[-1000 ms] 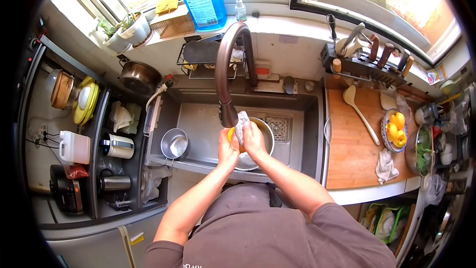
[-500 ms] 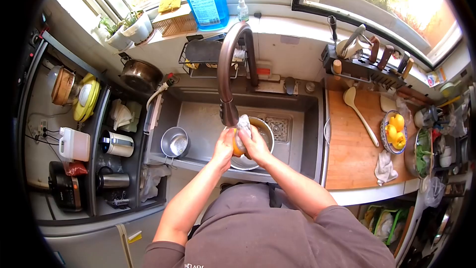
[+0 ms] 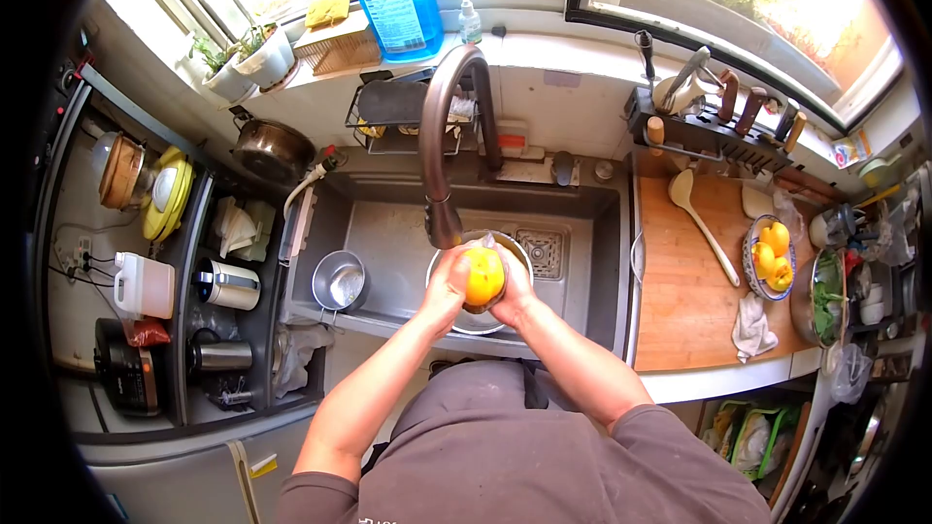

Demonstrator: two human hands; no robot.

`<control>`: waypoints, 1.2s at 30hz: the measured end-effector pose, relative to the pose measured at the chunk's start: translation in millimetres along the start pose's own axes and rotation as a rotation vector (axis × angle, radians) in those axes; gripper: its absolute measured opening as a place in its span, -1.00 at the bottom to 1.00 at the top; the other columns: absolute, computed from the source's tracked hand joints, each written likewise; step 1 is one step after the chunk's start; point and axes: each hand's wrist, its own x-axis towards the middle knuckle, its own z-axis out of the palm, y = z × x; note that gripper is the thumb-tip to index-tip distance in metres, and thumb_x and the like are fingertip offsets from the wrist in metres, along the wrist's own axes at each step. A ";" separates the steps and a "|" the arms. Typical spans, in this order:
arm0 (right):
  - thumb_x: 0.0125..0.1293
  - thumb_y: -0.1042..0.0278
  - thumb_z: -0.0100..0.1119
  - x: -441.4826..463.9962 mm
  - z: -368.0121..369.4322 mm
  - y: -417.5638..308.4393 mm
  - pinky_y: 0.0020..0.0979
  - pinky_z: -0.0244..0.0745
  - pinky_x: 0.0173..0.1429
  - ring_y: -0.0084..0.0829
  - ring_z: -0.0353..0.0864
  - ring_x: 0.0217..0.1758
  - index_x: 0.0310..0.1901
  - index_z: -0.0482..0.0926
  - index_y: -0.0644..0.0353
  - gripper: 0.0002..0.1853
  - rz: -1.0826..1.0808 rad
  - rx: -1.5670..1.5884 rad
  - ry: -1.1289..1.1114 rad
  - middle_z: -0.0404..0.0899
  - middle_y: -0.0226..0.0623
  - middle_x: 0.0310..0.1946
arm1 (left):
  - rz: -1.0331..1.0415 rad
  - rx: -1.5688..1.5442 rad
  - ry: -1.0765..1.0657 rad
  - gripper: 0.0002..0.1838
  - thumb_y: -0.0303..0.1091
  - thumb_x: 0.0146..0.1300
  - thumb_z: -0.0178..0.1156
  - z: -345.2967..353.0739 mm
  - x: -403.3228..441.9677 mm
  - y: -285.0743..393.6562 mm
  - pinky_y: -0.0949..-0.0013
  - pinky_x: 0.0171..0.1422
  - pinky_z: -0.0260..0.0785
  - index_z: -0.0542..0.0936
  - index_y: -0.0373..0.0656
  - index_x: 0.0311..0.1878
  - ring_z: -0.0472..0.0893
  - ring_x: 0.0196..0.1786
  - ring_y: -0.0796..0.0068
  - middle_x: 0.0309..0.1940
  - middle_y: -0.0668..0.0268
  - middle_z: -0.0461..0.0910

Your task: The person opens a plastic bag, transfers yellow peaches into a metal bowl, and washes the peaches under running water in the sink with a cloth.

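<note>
Over the sink (image 3: 388,223), just below the faucet's spray head (image 3: 445,225), both my hands close around a round yellow-orange fruit (image 3: 484,275). My left hand (image 3: 445,289) grips it from the left. At its right side, my right hand (image 3: 516,289) holds a grey-white cloth (image 3: 487,242) against the fruit; most of the cloth is hidden behind it. Under my hands a round metal pot (image 3: 437,281) stands in the sink, its contents largely covered. I cannot see any water running from the faucet.
A small saucepan (image 3: 340,279) sits at the sink's left. On the wooden board (image 3: 670,320) to the right are a ladle (image 3: 704,228), a patterned bowl (image 3: 749,262) of yellow fruit and a white rag (image 3: 753,328). The faucet neck (image 3: 434,141) arches above the sink.
The fruit has been turned and lifted a little, so its yellow face now shows upward. The cloth, earlier on top, has slid behind it on the right.
</note>
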 end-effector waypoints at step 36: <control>-0.09 0.13 0.46 -96.1 -49.3 -103.7 -0.39 0.35 0.14 -0.42 0.40 0.04 0.16 0.17 0.21 -0.16 -0.633 -0.999 0.246 0.36 -0.26 -0.02 | -0.507 0.188 -0.325 -0.42 0.08 0.39 -0.30 11.2 11.0 14.5 0.47 -0.40 0.49 0.37 -0.33 0.01 0.61 -0.47 0.37 -0.19 0.07 0.55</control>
